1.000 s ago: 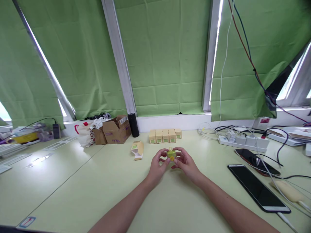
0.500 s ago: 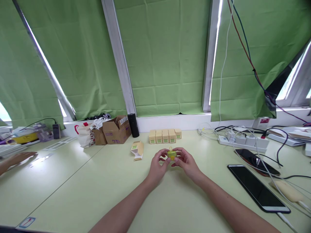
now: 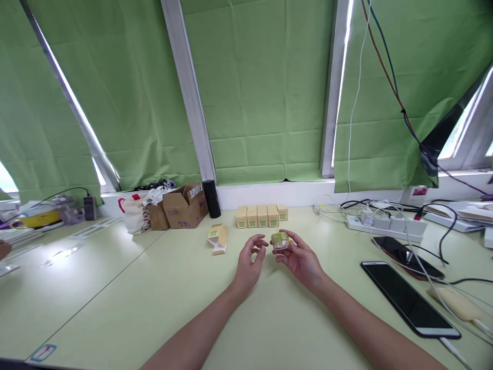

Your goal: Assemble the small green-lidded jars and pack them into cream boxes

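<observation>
A small green case with a clear lower part and a loop on top [image 3: 280, 241] is held up over the table by my right hand [image 3: 304, 262], thumb and fingers around its right side. Just left of the case, my left hand [image 3: 249, 261] is apart from it, fingers curved and parted, with nothing in them. Behind the hands, several small tan boxes with green labels [image 3: 257, 217] stand in a row. An opened tan box [image 3: 218, 239] with a white inner flap lies left of the row.
Further left are an open cardboard box [image 3: 185, 210], a black cylinder [image 3: 211, 199] and a cloth bag [image 3: 135, 215]. To the right lie a white-edged phone [image 3: 410, 298], a dark phone [image 3: 408, 256], cables and a power strip [image 3: 385, 228]. Part of another person's hand [image 3: 4, 250] shows at far left.
My left hand has let go of the green case. My right hand has turned it and moved it slightly right. The other person's hand has drawn back to the left edge.
</observation>
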### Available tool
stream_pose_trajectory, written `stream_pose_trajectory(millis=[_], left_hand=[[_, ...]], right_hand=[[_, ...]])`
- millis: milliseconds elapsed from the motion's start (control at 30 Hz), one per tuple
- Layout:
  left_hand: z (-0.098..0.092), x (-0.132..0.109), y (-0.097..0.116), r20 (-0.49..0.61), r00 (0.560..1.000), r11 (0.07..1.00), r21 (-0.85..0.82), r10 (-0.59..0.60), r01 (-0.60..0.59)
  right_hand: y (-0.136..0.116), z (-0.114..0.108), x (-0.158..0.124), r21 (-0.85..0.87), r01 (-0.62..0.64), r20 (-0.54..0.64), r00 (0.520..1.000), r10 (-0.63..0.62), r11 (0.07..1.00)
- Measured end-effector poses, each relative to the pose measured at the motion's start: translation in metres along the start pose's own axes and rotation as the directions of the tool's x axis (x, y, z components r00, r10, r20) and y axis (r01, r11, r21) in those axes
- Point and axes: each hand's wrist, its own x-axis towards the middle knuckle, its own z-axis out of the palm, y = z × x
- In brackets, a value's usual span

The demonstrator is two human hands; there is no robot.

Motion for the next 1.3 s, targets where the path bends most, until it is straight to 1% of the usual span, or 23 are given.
stream_pose_trajectory(millis=[133,333,533,633,833,933,1033,1167,1300], left_hand=[[0.000,0.000,0.000,0.005,1.000,1.000,0.015,-0.014,0.014],[0.001,0.000,-0.002,0.014,0.999,0.999,0.029,-0.036,0.036],[0.001,0.000,-0.002,0.032,0.999,0.999,0.025,-0.042,0.042],[0.001,0.000,-0.003,0.035,0.998,0.998,0.033,-0.054,0.053],[0.001,-0.001,-0.003,0.043,0.997,0.997,0.046,-0.063,0.061],[0.001,-0.001,-0.003,0.041,0.997,0.997,0.045,-0.064,0.062],[0.002,0.000,-0.004,0.044,0.997,0.997,0.039,-0.062,0.061],[0.002,0.001,-0.006,0.048,0.997,0.998,0.026,-0.059,0.058],[0.002,0.000,-0.006,0.048,0.997,0.998,0.022,-0.058,0.057]], right_hand=[[0.005,-0.004,0.003,0.027,0.023,-0.021,1.000,-0.022,0.999],[0.008,-0.008,0.005,0.103,0.027,-0.067,0.998,-0.020,0.994],[0.007,-0.009,0.005,0.117,0.019,-0.096,0.995,-0.007,0.993],[0.006,-0.007,0.005,0.093,0.037,-0.120,0.992,-0.026,0.995],[0.000,0.002,0.000,0.002,0.098,-0.178,0.979,-0.096,0.995],[-0.001,0.005,-0.002,-0.082,0.131,-0.199,0.969,-0.145,0.988],[0.001,0.004,-0.001,-0.174,0.162,-0.196,0.961,-0.195,0.971],[0.004,0.003,0.000,-0.301,0.206,-0.182,0.946,-0.268,0.931],[0.006,0.007,-0.002,-0.438,0.244,-0.159,0.926,-0.342,0.865]])
